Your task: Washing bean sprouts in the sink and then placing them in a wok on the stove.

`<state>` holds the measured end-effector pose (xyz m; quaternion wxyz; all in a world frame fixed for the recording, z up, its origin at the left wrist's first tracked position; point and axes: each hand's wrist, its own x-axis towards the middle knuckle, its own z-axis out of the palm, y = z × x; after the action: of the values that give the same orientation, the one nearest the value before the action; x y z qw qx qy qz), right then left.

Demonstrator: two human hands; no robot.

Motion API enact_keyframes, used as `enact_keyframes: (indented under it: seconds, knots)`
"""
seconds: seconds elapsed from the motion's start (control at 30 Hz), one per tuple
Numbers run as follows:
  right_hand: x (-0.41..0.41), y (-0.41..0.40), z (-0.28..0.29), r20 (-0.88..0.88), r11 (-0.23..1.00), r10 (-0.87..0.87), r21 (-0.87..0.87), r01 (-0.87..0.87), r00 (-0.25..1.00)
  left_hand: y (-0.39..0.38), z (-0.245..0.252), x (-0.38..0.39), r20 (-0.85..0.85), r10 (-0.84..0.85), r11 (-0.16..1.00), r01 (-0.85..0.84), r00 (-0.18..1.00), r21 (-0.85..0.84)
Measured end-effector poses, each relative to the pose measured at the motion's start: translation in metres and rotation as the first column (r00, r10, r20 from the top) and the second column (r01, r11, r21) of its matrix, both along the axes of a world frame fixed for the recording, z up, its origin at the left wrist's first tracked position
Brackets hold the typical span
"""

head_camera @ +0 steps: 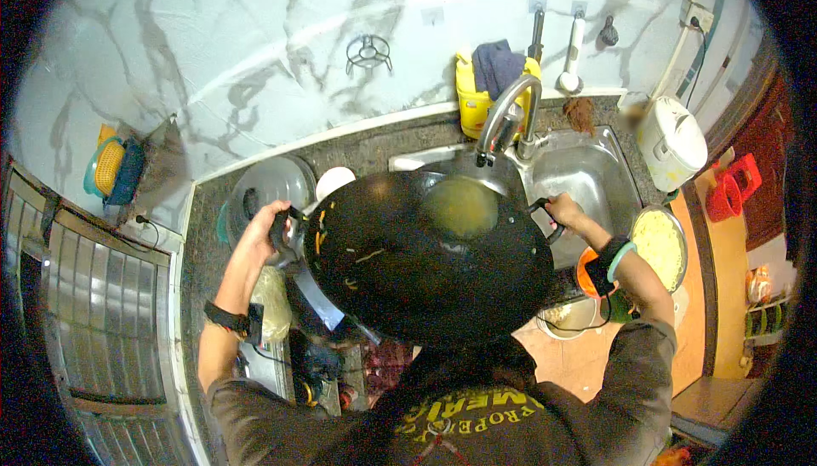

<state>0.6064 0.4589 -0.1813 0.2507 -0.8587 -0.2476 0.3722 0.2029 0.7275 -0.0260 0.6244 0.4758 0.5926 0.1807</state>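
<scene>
A large black wok (427, 274) is held up in front of my body, partly over the sink's edge. My left hand (267, 231) grips its left handle, and my right hand (565, 210) grips the loop handle on the right. Yellowish liquid (461, 207) lies at the wok's far side. Orange and pale food scraps (321, 226) cling to its left inner wall. The curved metal faucet (504, 105) stands just beyond the far rim. Right of the wok is the steel sink basin (574, 169), partly behind my right hand.
A bowl of pale noodles (659, 249) and an orange container (587, 271) are at the right. A white lidded bucket (673, 140) stands beyond them. A yellow container (473, 108) with a dark cloth is behind the faucet. A glass lid (271, 185) lies at the left.
</scene>
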Motion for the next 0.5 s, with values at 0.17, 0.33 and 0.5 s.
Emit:
enact_keyframes:
  seconds: [0.17,0.33,0.5]
  knots:
    - [0.016,0.014,-0.016,-0.007,0.986,0.166,-0.005,-0.166,0.986,0.008,0.005,0.019,0.052,-0.021,0.997,0.025,0.998,-0.073]
    - [0.030,0.018,-0.019,-0.209,0.959,0.179,-0.183,-0.218,0.962,0.022,0.010,0.042,-0.082,0.025,0.977,-0.042,0.996,-0.208]
    - [0.034,0.018,-0.021,-0.265,0.916,0.261,-0.237,-0.325,0.928,0.029,0.014,0.053,-0.196,0.034,0.968,-0.081,0.980,-0.238]
